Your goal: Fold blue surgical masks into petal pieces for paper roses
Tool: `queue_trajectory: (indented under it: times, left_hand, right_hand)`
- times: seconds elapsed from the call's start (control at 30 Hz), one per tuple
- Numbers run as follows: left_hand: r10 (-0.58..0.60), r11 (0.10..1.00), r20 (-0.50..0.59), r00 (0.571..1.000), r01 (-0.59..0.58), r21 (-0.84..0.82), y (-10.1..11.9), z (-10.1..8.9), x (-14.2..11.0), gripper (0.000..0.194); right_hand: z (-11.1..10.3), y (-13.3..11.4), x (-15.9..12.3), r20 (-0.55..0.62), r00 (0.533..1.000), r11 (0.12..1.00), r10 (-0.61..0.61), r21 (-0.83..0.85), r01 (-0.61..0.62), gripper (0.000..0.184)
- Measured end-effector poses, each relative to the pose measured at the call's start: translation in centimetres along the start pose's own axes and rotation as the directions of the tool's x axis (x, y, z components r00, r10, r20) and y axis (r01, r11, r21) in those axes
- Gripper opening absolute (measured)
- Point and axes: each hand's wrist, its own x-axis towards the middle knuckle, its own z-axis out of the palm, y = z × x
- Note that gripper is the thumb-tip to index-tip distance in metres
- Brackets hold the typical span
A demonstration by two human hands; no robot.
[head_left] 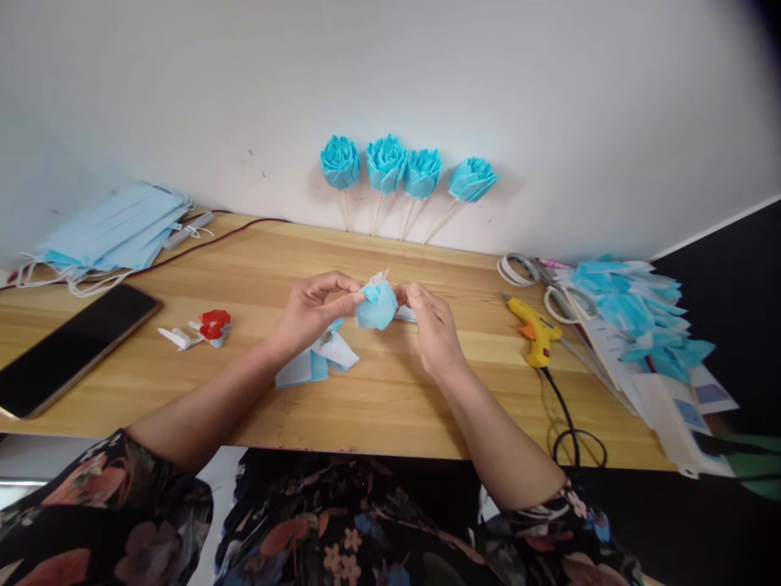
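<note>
Between my two hands, above the middle of the wooden table, is a light blue petal piece (377,308) of thin mask-like fabric with a crumpled whitish top. My left hand (317,305) pinches its left edge between thumb and fingers. On the other side my right hand (432,321) has its fingers closed at the piece's right edge; the fingertips are partly hidden. Below my left hand lie cut blue and white fabric pieces (314,366). Several finished blue fabric flowers (386,163) on thin sticks lean against the wall behind.
Blue face masks (115,228) and a black phone (76,346) lie at left, near a red-and-white scrap (213,325). At right are a yellow glue gun (535,330) with its cord, a tape roll (517,269), scissors (570,305) and piled blue petals (634,309).
</note>
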Motion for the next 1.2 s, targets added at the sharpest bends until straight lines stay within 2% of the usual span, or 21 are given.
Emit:
queue_trajectory:
  times: [0.13, 0.33, 0.5, 0.77, 1.2]
  left_hand:
    - [0.028, 0.998, 0.032, 0.999, -0.03, 0.048, -0.3, 0.0, -0.1, 0.025]
    - [0.048, 0.987, 0.077, 0.996, -0.059, 0.152, 0.2, -0.2, 0.0, 0.043]
    - [0.071, 0.983, 0.092, 0.993, -0.085, 0.164, 0.3, 0.0, 0.0, 0.033]
    - [0.1, 0.972, 0.023, 0.995, -0.103, 0.211, -0.2, 0.2, -0.1, 0.029]
    - [0.138, 0.966, -0.047, 0.989, -0.124, 0.228, -0.3, 0.6, -0.2, 0.024]
  right_hand:
    - [0.1, -0.5, -0.2, 0.01, 1.0, 0.999, -0.011, -0.034, 0.011, 0.033]
    - [0.4, -0.8, -0.4, -0.028, 0.999, 0.99, -0.034, -0.134, 0.03, 0.024]
    - [0.6, -0.8, -0.4, -0.011, 0.996, 0.975, -0.086, -0.208, 0.081, 0.015]
    - [0.9, -0.6, -0.7, -0.102, 0.985, 0.951, -0.14, -0.29, 0.105, 0.02]
    - [1.4, -0.3, -1.1, -0.151, 0.975, 0.944, -0.162, -0.311, 0.109, 0.019]
